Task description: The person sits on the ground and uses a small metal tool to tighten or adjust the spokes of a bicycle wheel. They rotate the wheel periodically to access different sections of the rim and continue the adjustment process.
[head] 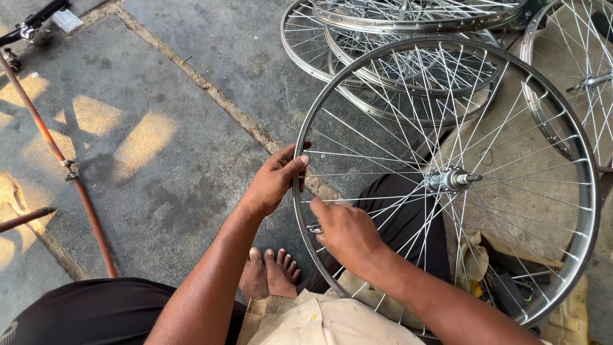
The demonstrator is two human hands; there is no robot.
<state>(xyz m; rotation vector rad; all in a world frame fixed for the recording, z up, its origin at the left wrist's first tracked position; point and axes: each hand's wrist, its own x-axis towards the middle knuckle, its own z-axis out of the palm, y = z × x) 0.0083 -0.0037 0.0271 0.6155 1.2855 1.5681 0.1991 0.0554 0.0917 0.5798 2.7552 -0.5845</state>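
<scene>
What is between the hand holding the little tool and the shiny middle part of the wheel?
Only thin spokes cross between the right hand and the hub, with dark trousers showing behind them in the head view.

The large spoked steel bicycle wheel stands centre-right. A stack of bare spoked steel rims lies at its twelve o'clock. A long thin copper-toned metal rod lies well apart at nine o'clock.

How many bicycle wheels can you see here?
About 5: the wheel held in the hands, roughly three rims stacked behind it at top centre, and one at the top right edge. Overlapping rims may hide more.
</scene>
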